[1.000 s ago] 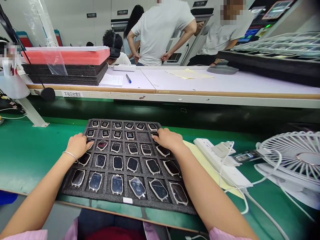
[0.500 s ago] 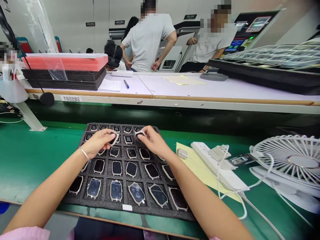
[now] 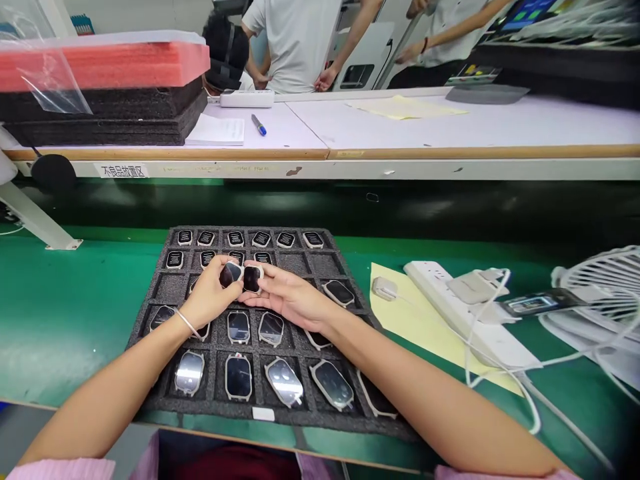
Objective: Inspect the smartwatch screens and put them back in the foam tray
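My left hand (image 3: 214,293) grips a smartwatch body (image 3: 231,274) with a dark screen and pale frame. Beside it, my right hand (image 3: 287,293) pinches a second watch body (image 3: 253,279) by its edges, dark screen facing me. The two watches are side by side, close together, above the middle of a black foam tray (image 3: 263,414). Watch bodies without straps lie in the tray's square compartments. Those in the two far rows show white marks on their screens; nearer ones, such as this watch (image 3: 239,377), have dark, glossy screens. My hands and forearms hide several compartments.
To the right are a white power strip (image 3: 465,320) with cables, a yellow sheet (image 3: 383,313) and a white fan (image 3: 607,293). A raised shelf (image 3: 310,143) holds stacked foam (image 3: 105,67), a pen (image 3: 259,125) and papers. Several people are beyond it.
My hands have come together over the tray; the right hand moved left and nearer with its watch. The left hand still holds its watch. The camera view has tilted down.
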`<state>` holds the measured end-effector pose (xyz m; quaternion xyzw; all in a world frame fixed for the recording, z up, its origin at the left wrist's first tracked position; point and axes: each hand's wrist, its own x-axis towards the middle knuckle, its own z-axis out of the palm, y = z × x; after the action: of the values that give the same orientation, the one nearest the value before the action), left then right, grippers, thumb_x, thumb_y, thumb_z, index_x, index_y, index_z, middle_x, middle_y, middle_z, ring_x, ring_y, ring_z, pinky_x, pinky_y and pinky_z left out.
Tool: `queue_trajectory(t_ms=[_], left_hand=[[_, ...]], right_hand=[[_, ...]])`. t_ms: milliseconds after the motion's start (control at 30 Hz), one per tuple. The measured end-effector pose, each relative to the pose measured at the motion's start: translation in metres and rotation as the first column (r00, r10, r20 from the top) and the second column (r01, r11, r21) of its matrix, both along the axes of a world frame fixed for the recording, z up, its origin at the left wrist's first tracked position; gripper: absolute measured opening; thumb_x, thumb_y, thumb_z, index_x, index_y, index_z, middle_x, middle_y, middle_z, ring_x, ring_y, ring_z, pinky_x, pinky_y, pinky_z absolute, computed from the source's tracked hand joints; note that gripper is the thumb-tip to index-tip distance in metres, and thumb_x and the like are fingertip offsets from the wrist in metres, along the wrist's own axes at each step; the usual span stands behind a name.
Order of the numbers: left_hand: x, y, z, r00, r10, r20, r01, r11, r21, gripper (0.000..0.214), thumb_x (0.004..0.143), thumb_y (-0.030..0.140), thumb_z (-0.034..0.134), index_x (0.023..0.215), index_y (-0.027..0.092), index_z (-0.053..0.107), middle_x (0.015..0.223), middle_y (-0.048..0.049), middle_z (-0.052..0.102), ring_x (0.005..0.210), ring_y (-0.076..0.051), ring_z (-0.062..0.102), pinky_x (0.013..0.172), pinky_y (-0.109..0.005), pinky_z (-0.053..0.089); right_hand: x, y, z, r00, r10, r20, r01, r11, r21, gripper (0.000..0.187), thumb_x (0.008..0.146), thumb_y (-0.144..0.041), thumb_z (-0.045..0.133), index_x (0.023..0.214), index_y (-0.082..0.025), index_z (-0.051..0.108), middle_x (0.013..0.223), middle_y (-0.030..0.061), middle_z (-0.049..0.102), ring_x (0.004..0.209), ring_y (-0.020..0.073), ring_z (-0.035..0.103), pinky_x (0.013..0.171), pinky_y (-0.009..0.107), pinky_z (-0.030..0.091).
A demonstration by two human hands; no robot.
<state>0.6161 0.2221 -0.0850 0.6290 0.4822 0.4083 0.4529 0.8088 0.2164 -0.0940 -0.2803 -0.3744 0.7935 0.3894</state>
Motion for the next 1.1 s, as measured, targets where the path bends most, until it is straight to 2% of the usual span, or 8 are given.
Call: queue_trajectory(t_ms=[133, 333, 533, 1100], left_hand=[[0.0012, -0.0013, -0.0008, 0.997, -0.006, -0.072, 0.009, 0.999, 0.054, 0.028, 0.075, 0.021, 0.06, 0.102, 0.019, 0.053, 0.101, -0.0051, 0.063, 0.099, -0.021, 0.058, 0.092, -0.036, 0.043], [0.0049, -0.0052, -0.0026, 0.998, 0.045, -0.039, -0.042, 0.996, 0.074, 0.034, 0.074, 0.025, 0.062, 0.106, 0.02, 0.051, 0.101, -0.0048, 0.062, 0.097, -0.021, 0.059, 0.092, -0.036, 0.044], [0.0062, -0.0067, -0.0029, 0.995, 0.095, -0.032, -0.091, 0.988, 0.122, 0.035, 0.073, 0.022, 0.063, 0.106, 0.021, 0.051, 0.1, -0.0039, 0.062, 0.103, -0.021, 0.059, 0.093, -0.036, 0.044], [0.0075, -0.0078, -0.0037, 0.994, 0.089, -0.064, -0.079, 0.987, 0.136, 0.028, 0.078, 0.023, 0.06, 0.104, 0.02, 0.051, 0.094, -0.0025, 0.06, 0.096, -0.02, 0.058, 0.09, -0.034, 0.044]], right_hand=[[0.0029, -0.0015, 0.0029, 0.999, 0.028, 0.034, -0.03, 0.998, 0.061, 0.049, 0.079, -0.026, 0.084, 0.12, -0.023, 0.057, 0.109, 0.0029, 0.068, 0.092, 0.0181, 0.075, 0.091, 0.034, 0.058], [0.0047, -0.0034, 0.0058, 0.999, 0.031, 0.011, -0.032, 0.996, 0.087, 0.052, 0.078, -0.027, 0.085, 0.12, -0.022, 0.055, 0.102, 0.0007, 0.068, 0.081, 0.016, 0.076, 0.078, 0.03, 0.063], [0.0037, -0.0041, 0.005, 0.996, 0.079, -0.039, -0.076, 0.995, 0.067, 0.058, 0.08, -0.029, 0.085, 0.128, -0.02, 0.054, 0.094, 0.0024, 0.072, 0.085, 0.0161, 0.075, 0.082, 0.028, 0.06], [0.0031, -0.0027, 0.0024, 0.998, 0.052, -0.034, -0.048, 0.994, 0.102, 0.055, 0.079, -0.031, 0.086, 0.126, -0.021, 0.059, 0.093, 0.0007, 0.071, 0.079, 0.0138, 0.073, 0.076, 0.027, 0.06]])
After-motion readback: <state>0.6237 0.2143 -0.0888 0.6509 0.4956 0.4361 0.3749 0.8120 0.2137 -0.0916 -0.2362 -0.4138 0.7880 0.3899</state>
